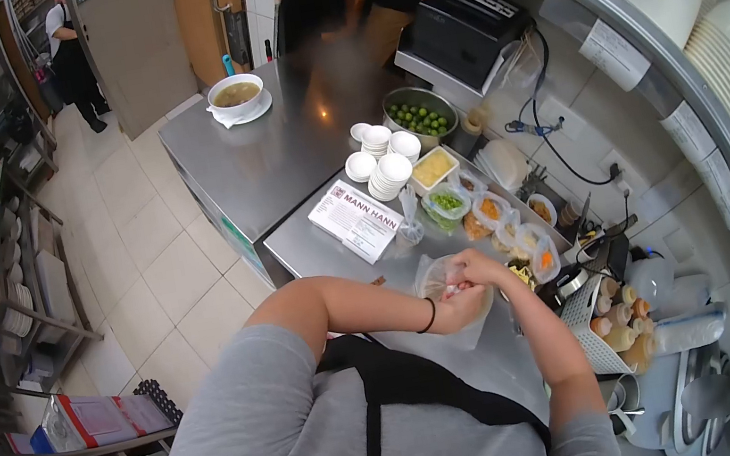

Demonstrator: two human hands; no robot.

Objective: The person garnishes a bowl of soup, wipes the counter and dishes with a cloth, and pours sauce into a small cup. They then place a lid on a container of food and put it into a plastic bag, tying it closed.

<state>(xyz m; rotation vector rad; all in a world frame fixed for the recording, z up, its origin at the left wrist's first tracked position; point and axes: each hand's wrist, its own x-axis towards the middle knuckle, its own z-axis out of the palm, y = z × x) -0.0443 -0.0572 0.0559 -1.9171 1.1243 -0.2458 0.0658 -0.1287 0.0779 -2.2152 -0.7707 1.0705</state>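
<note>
Both my hands are closed together at the neck of a clear plastic bag (479, 332) over the steel counter. My left hand (459, 306), with a black band at the wrist, grips the bag from the near side. My right hand (476, 268) pinches its gathered top. Something reddish shows between the fingers, too small to name. Close by, to the right of my hands, is a group of small bags of food, including one with orange pieces (543, 262). A white printed box (354, 220) lies on the counter to the left.
Stacked white bowls (390, 176), a pot of green limes (419, 114) and a tub of yellow food (434, 168) stand behind. A soup bowl (236, 97) sits farther back. Right are a bottle basket (581, 327) and hanging cables. Other people stand beyond the counter and by the door.
</note>
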